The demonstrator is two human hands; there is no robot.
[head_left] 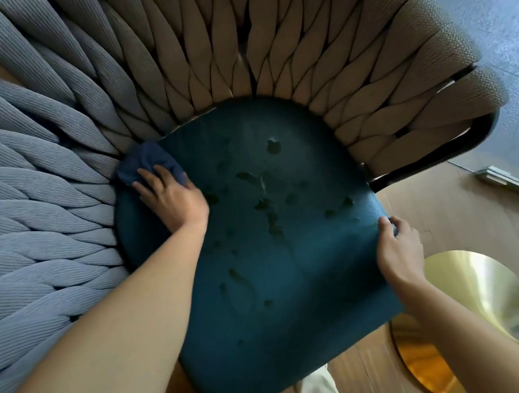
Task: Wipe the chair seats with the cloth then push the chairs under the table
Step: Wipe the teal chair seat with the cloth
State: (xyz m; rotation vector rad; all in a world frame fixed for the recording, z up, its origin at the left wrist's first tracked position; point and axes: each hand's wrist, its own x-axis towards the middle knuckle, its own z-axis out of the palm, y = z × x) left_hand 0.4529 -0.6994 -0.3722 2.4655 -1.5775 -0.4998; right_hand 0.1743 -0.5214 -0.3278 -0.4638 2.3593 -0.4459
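A dark teal chair seat point(289, 256) with worn, flaking patches fills the middle of the head view. Its woven rope backrest point(236, 40) curves around the far and left sides. My left hand point(172, 198) presses a crumpled dark blue cloth point(144, 163) onto the seat's far left corner, fingers laid flat over it. My right hand point(399, 246) grips the seat's right edge, thumb on top and fingers curled under.
A round brass table base point(484, 301) stands on the wooden floor point(458, 202) at the lower right, close to the seat's right edge. The chair's black metal frame point(456, 149) shows at the right. Grey floor point(494, 15) lies beyond.
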